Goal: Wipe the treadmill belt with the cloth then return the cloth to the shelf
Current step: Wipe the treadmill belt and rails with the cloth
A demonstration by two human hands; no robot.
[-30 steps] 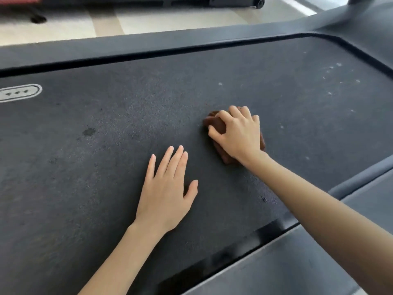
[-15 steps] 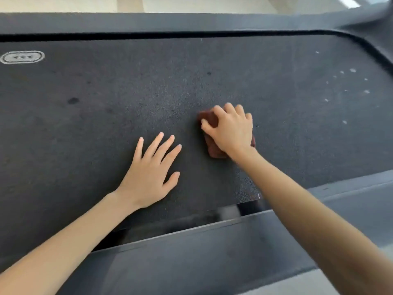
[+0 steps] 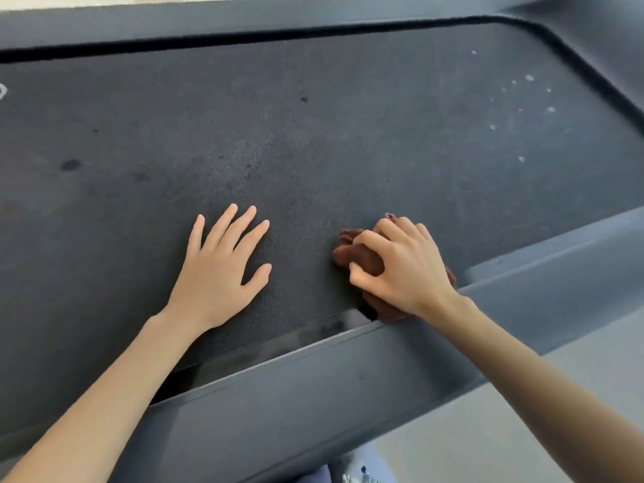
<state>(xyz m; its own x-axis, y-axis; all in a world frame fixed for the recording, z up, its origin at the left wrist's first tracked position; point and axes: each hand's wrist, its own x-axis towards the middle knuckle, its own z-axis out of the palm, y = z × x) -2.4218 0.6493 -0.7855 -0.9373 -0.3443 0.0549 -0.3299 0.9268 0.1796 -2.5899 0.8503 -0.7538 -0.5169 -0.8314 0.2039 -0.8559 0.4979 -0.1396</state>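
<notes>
The dark grey treadmill belt [image 3: 348, 134] fills most of the view. My right hand [image 3: 404, 270] grips a bunched brown cloth [image 3: 359, 256] with curled fingers and thumb, pressing it on the belt right at the near edge, by the side rail. Most of the cloth is hidden under that hand. My left hand [image 3: 223, 270] rests flat on the belt with straight, spread fingers, a hand's width left of the cloth.
A grey side rail [image 3: 313, 395] runs along the near edge of the belt, with a dark gap [image 3: 265, 346] between them. White specks [image 3: 522, 99] dot the belt at the far right; dark spots [image 3: 69, 164] lie at the left. Pale floor [image 3: 470, 430] shows at the bottom right.
My right hand has dragged the cloth toward me, from mid-belt to the near edge, bunching it tighter. My left hand stays flat on the belt. The view has shifted.
</notes>
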